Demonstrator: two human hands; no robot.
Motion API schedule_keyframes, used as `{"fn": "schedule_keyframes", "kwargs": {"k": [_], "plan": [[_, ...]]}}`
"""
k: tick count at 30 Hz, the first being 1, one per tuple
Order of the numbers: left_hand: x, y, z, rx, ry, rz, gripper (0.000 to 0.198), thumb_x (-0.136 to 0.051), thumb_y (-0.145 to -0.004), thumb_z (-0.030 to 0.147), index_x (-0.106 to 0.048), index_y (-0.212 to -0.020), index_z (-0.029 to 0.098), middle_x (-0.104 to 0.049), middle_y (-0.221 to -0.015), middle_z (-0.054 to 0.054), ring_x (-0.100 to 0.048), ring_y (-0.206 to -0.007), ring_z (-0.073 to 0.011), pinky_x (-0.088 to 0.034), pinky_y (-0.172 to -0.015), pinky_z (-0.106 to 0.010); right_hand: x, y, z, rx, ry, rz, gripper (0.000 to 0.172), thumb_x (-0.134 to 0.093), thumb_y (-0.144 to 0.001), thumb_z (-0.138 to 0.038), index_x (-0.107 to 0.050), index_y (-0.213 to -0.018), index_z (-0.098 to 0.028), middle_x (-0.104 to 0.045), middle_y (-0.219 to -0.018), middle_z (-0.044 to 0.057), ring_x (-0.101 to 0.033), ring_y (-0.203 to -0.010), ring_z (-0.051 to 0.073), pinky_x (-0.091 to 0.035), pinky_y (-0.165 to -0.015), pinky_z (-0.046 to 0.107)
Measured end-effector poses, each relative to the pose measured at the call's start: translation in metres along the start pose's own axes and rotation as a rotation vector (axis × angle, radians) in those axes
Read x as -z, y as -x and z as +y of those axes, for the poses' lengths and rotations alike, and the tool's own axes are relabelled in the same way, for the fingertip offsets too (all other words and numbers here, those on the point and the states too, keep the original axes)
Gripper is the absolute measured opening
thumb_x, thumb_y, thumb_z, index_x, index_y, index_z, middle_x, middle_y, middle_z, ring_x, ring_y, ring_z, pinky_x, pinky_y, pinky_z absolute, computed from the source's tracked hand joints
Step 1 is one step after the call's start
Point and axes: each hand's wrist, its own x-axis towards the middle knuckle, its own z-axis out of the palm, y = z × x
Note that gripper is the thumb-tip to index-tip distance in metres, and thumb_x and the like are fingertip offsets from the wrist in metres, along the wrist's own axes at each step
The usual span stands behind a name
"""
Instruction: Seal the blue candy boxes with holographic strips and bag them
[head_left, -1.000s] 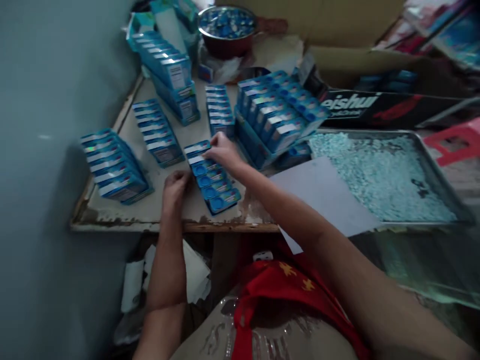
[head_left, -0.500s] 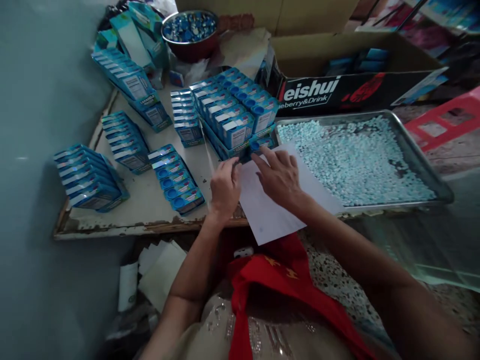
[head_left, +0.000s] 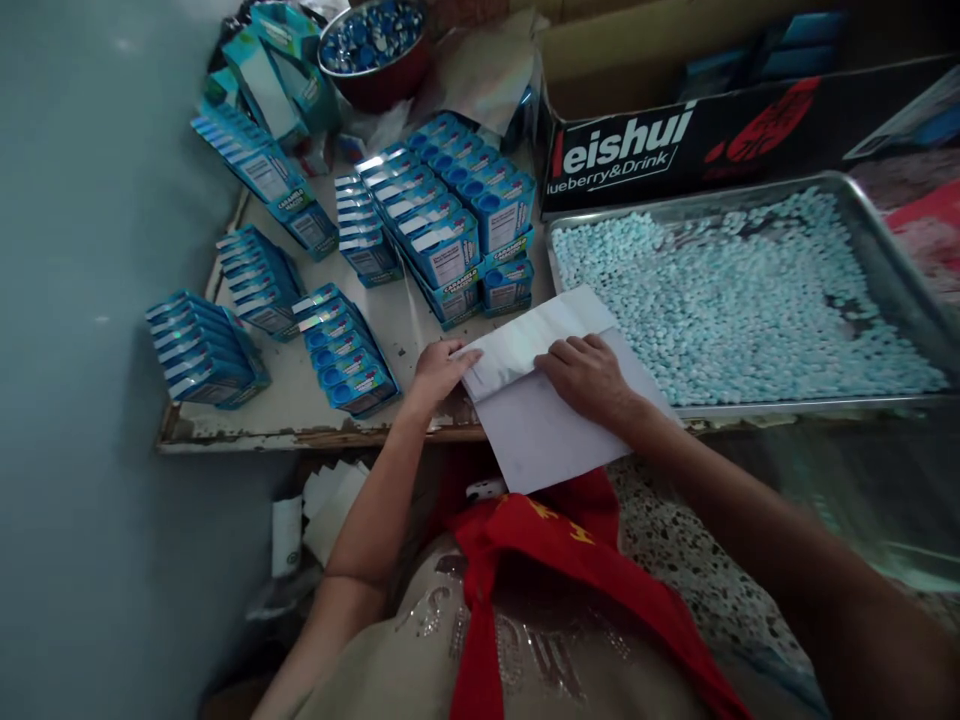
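Observation:
A white sheet of paper (head_left: 551, 440) hangs over the table's front edge, its far part folded toward me as a flap. My left hand (head_left: 439, 374) pinches the fold's left end between thumb and fingers. Curled over the flap's near edge, my right hand (head_left: 594, 380) grips the paper, with its thumb hidden. Just beyond the sheet stand blue cardboard cartons (head_left: 454, 220) of small boxes, marked "Caramelo". To the right is a metal tray (head_left: 757, 405) spread with many small pale-blue tablets (head_left: 750, 300).
Rows of blue boxes (head_left: 349, 350) stand on the worn table (head_left: 247, 425) at the left. A bowl (head_left: 382, 80) of blue-and-silver pieces sits at the back. Behind the tray is an open black-printed carton (head_left: 720, 140). A wall (head_left: 82, 300) bounds the left side.
The sheet's far edge has been folded over toward me. My right hand has moved from the blue carton down onto the flap, and my left hand has shifted slightly to the paper's left edge.

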Motion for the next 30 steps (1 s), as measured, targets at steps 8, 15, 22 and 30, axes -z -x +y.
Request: {"fn": "schedule_keyframes", "kwargs": {"k": [8,15,22,30], "plan": [[0.001,0.017,-0.004,0.09,0.365,-0.057,0.026,-0.071,-0.077,0.038,-0.076,-0.088,0.015,-0.068,-0.073,0.0,-0.061,-0.066,-0.0155,-0.051,-0.061,-0.025,0.034,-0.036,-0.05,-0.113,-0.077,0.04,0.027,-0.054,-0.102,-0.016,-0.075,-0.118,-0.016,-0.073,-0.113,0.016,-0.06,-0.103,0.033,-0.042,-0.082,0.043],[0.004,0.02,-0.011,0.014,0.444,-0.046,0.022,-0.073,-0.078,0.038,-0.076,-0.084,0.018,-0.069,-0.078,-0.002,-0.06,-0.071,-0.0155,-0.05,-0.065,-0.025,0.019,-0.065,-0.08,0.032,0.021,0.021,0.036,-0.043,-0.109,-0.02,-0.069,-0.135,-0.015,-0.073,-0.132,0.016,-0.059,-0.114,0.033,-0.042,-0.087,0.043],[0.001,0.017,-0.024,0.096,0.483,0.083,0.018,-0.07,-0.084,0.031,-0.078,-0.086,0.015,-0.067,-0.069,0.0,-0.057,-0.062,-0.0149,-0.046,-0.062,-0.025,-0.001,-0.041,-0.08,0.141,0.056,0.097,0.039,-0.044,-0.108,-0.013,-0.071,-0.136,-0.013,-0.072,-0.143,0.014,-0.063,-0.122,0.028,-0.043,-0.101,0.043],[-0.003,0.004,-0.024,-0.052,-0.044,0.278,0.017,-0.064,-0.095,0.019,-0.081,-0.097,0.019,-0.081,-0.099,-0.012,-0.075,-0.102,-0.0291,-0.053,-0.094,-0.037,0.076,-0.025,-0.1,-0.053,-0.133,0.201,0.025,-0.058,-0.104,-0.03,-0.076,-0.087,-0.025,-0.072,-0.073,0.006,-0.065,-0.077,0.025,-0.04,-0.074,0.041]]}}
